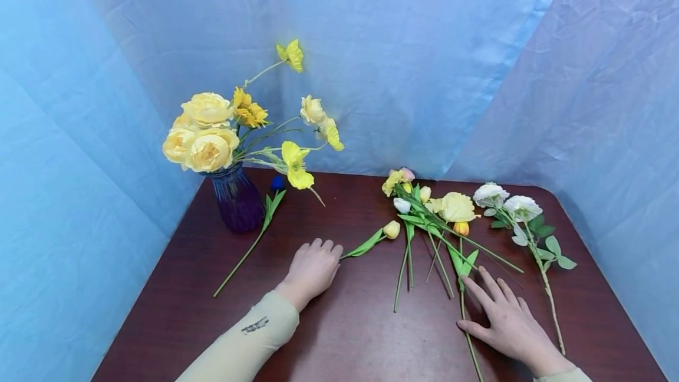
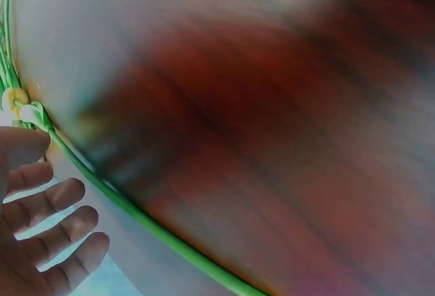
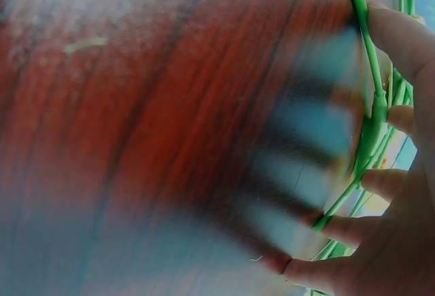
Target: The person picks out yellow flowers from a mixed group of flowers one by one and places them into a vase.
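Observation:
My left hand (image 1: 313, 267) rests palm down on the dark wooden table (image 1: 345, 341), its fingertips at the cut end of a yellow-budded tulip (image 1: 391, 229). In the left wrist view the relaxed, spread fingers (image 2: 47, 231) lie beside that green stem (image 2: 136, 214) without gripping it. My right hand (image 1: 504, 314) lies flat with straight, spread fingers over the lower stems of a loose bunch of yellow, white and pink flowers (image 1: 440, 214). The right wrist view shows green stems (image 3: 370, 105) running under its fingers (image 3: 391, 180).
A purple ribbed vase (image 1: 237, 198) with yellow flowers (image 1: 207, 134) stands at the back left. A long stem with a blue bud (image 1: 249, 249) lies beside it. A white rose stem (image 1: 522, 211) lies at the far right. Blue cloth walls surround the table.

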Action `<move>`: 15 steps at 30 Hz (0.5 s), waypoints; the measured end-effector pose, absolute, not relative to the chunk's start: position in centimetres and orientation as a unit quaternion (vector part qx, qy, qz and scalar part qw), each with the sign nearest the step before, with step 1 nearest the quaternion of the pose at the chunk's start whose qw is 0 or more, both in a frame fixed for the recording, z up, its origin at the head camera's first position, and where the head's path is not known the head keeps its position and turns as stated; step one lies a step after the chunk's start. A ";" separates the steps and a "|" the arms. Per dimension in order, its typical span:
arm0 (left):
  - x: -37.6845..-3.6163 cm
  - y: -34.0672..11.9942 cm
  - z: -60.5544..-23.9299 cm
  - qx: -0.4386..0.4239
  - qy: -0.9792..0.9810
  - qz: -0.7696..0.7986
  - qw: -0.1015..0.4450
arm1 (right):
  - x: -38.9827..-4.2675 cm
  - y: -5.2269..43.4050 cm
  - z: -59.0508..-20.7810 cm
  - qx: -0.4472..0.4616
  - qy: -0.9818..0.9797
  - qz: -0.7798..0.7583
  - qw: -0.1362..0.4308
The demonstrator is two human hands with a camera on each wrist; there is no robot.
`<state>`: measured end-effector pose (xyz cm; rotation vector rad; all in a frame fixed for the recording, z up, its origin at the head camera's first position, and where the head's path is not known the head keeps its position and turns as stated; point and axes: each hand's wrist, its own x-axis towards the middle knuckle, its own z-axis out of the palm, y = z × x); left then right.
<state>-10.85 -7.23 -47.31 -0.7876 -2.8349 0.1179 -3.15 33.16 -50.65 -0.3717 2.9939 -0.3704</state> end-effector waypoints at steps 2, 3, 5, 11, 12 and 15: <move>-11.2 -6.5 -47.3 -0.261 -0.960 0.039 0.090 | -3.2 33.1 -50.6 -0.125 0.984 -0.120 0.052; -11.4 -6.1 -47.3 -0.259 -0.961 0.039 0.088 | -3.2 33.0 -50.6 -0.126 0.983 -0.120 0.053; -11.7 -5.5 -47.4 -0.255 -0.963 0.041 0.082 | -3.2 32.9 -50.6 -0.125 0.983 -0.119 0.058; -12.3 -4.3 -47.8 -0.246 -0.964 0.054 0.080 | -3.2 32.7 -50.6 -0.122 0.984 -0.116 0.066; -12.4 -4.2 -47.9 -0.245 -0.965 0.054 0.081 | -3.2 32.7 -50.7 -0.120 0.984 -0.115 0.068; -12.5 -4.1 -48.0 -0.242 -0.965 0.053 0.084 | -3.3 32.7 -50.7 -0.122 0.983 -0.116 0.068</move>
